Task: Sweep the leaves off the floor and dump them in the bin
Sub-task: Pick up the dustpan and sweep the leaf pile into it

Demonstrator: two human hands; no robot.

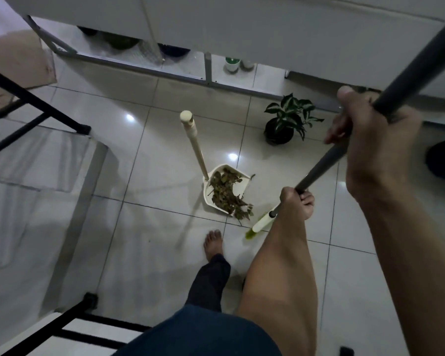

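A cream dustpan [208,194] with an upright cream handle [194,143] stands on the tiled floor, heaped with dry brown leaves [225,192]. A few leaves [243,214] spill over its front lip onto the tile. A broom with a dark grey pole [324,164] and a pale green head [258,225] slants down just right of the pan. My left hand [296,205] grips the pole low, near the head. My right hand [373,134] grips the pole higher up. The bristles are mostly hidden behind my left forearm.
A potted plant [287,120] with green-and-white leaves stands beyond the dustpan. A white cabinet base with metal legs [208,70] runs along the back. A black-framed glass table [36,155] fills the left side. My bare foot [213,244] is below the pan.
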